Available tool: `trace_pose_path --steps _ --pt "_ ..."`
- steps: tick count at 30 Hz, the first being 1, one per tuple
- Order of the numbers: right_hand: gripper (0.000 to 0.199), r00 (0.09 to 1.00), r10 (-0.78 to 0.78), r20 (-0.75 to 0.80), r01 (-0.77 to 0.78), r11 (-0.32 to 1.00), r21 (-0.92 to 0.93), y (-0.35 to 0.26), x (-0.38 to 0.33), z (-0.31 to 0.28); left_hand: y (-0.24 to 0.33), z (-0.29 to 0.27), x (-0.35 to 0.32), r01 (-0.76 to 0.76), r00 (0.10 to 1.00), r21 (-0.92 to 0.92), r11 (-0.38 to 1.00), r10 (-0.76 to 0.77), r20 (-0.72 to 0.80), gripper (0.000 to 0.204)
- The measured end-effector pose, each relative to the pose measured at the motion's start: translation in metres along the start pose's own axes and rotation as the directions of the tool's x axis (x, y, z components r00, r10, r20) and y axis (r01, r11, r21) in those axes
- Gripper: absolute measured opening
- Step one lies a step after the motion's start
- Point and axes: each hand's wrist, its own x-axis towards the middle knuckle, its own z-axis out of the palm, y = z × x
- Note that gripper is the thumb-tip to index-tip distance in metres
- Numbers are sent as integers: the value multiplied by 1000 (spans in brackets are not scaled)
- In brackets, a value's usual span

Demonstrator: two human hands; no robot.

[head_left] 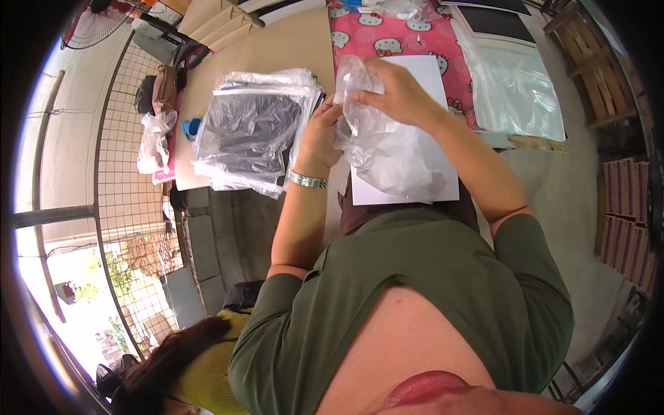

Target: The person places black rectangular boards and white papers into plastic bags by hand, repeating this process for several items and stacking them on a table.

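Note:
A see-through plastic bag hangs crumpled between my hands, its lower part over a white sheet or board. My left hand, with a metal watch or bracelet at the wrist, pinches the bag's left edge. Higher up, my right hand grips the upper part of the bag between thumb and fingers. The white sheet reaches from the pink table cover toward my lap. Left of my left hand lies a stack of dark flat pieces in plastic wrapping.
A pink patterned cover lies on the table. Flat plastic bags are piled at its right edge, with dark panels behind. Brown cardboard pieces stand far left. A blue tape roll sits near the left edge. Another person is at lower left.

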Motion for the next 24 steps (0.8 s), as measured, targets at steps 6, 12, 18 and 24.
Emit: trace_pose_path --steps 6,12,18,24 --pt "47 970 236 -60 -237 971 -11 -10 4 10 -1 6 -6 -305 941 314 899 334 -44 26" --pt "40 967 70 246 -160 916 367 -6 -2 -3 18 14 -7 -206 973 281 937 228 -47 19" --pt "12 862 380 334 -503 717 483 5 -10 -23 9 18 -12 -317 936 258 913 345 -72 12" --pt "10 923 374 86 -383 911 150 12 -12 -16 -3 30 -17 -483 855 293 825 516 -43 23"
